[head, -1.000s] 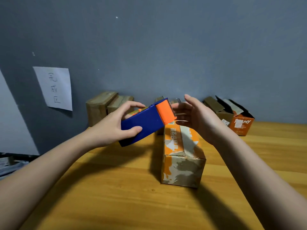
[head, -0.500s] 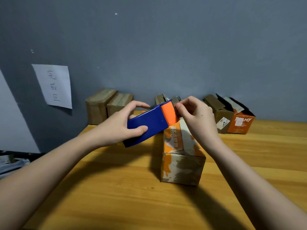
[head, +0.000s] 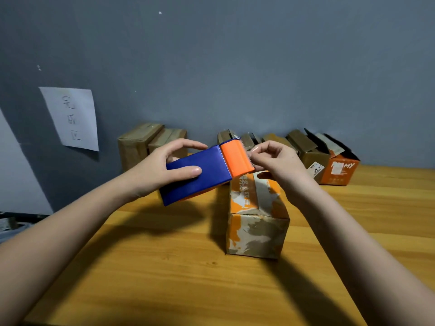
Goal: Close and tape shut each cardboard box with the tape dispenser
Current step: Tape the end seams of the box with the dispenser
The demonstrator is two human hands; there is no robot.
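Observation:
My left hand [head: 162, 171] grips a blue tape dispenser [head: 200, 175] with an orange cutter head, held in the air above the wooden table [head: 141, 267]. My right hand [head: 277, 161] pinches the clear tape end at the dispenser's toothed edge. Below both hands an orange and brown cardboard box [head: 256, 217] stands on the table with its top flaps closed.
Two closed brown boxes [head: 146, 144] stand against the grey wall at the back left. Several boxes with open flaps [head: 315, 154] stand at the back right, one of them orange [head: 339, 170]. A paper note [head: 73, 118] hangs on the wall at the left.
My right hand went from open beside the cutter head to pinching the tape end at it. The dispenser has stayed above the box in my left hand.

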